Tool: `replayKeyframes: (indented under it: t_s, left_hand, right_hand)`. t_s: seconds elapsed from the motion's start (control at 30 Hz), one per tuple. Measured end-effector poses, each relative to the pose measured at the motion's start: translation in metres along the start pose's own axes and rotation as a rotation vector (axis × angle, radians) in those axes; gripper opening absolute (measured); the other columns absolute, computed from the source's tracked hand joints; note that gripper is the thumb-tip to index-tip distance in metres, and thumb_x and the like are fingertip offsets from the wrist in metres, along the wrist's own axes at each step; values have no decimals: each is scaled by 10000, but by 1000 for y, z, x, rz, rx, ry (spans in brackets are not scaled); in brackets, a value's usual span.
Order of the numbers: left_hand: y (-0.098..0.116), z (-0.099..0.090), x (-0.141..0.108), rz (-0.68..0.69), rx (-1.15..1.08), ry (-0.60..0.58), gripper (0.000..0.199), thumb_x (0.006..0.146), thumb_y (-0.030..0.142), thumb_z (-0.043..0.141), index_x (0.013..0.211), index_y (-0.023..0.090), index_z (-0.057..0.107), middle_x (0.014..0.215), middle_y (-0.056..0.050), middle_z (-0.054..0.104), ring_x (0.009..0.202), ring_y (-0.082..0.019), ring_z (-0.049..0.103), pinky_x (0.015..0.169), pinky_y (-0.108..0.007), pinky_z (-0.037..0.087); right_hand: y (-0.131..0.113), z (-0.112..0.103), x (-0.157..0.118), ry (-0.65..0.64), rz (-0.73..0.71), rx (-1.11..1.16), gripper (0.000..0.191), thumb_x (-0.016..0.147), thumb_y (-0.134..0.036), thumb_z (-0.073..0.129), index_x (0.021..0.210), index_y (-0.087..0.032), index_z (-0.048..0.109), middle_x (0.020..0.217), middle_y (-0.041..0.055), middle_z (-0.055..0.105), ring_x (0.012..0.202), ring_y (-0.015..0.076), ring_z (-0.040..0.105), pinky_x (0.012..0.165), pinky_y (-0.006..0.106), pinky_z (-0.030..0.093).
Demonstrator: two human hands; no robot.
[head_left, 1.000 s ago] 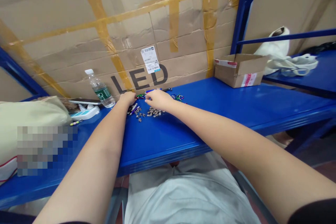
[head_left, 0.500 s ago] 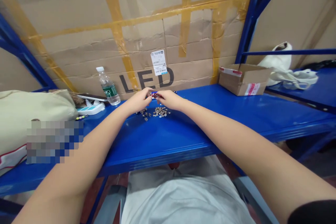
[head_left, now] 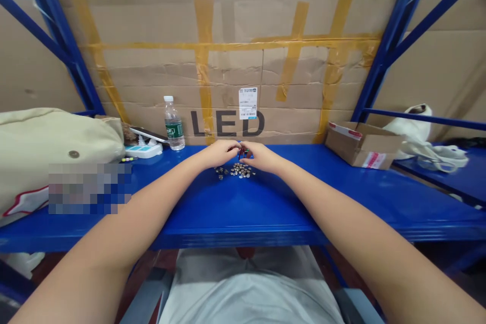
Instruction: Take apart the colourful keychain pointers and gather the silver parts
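Note:
My left hand (head_left: 223, 152) and my right hand (head_left: 261, 156) meet over the blue table, fingertips nearly touching. Between them is a small dark red object (head_left: 240, 152) with a shiny look, too small and too covered by the fingers to name. Both hands are closed, with fingers bent round it. Just below the hands lies a pile of small round silvery metal pieces (head_left: 243, 171). A smaller group of shiny metal pieces (head_left: 220, 172) sits to its left, under my left wrist. What lies behind my hands is hidden.
On the blue table (head_left: 243, 207), a water bottle (head_left: 174, 129), a white power strip (head_left: 143, 151) and a cream bag (head_left: 56, 136) stand left. An open cardboard box (head_left: 362, 146) is at the right. A tall taped cardboard sheet (head_left: 159, 76) closes off the back.
The camera view has levelled and tilted up, so the scene sits differently in the frame. My hands stay together over the metal pieces, with the red object still between them.

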State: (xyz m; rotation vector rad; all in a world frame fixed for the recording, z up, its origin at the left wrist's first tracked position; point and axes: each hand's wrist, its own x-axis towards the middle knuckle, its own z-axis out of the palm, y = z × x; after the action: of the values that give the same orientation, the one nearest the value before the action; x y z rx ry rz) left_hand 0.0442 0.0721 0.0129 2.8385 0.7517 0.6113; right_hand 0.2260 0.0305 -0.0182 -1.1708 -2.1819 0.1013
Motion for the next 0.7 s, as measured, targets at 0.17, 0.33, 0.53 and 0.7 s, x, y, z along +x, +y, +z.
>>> replayKeyframes:
  t_s: [0.17,0.33,0.53,0.7]
  left_hand:
    - [-2,2,1,3,1,35,310,882,227,386,1059,169,635,1017,-43,693,914,-170,621,812,-275,465]
    - [-8,1,0,76,89,74,339,877,204,401,1154,185,596,1157,-57,655,1032,-188,600,877,-292,445]
    - [-11,1,-1,160,150,-25,297,890,257,432,1088,197,645,1092,-65,680,969,-204,620,832,-302,451]
    - [-4,5,1,207,125,-36,252,892,299,466,991,187,668,949,-60,698,844,-184,627,754,-277,451]
  right_hand:
    - [-2,1,0,-16,127,43,267,814,-62,455,1037,-143,576,828,33,647,648,123,581,634,260,437]
    - [-5,0,1,63,273,234,407,829,-80,464,1230,-151,471,798,3,625,557,86,565,550,224,448]
    - [-9,-4,2,210,443,398,294,839,-123,547,1131,-153,531,792,23,621,557,91,571,495,221,479]
    - [-10,-7,2,255,466,503,151,836,-161,589,985,-146,576,687,1,601,560,96,563,527,230,495]
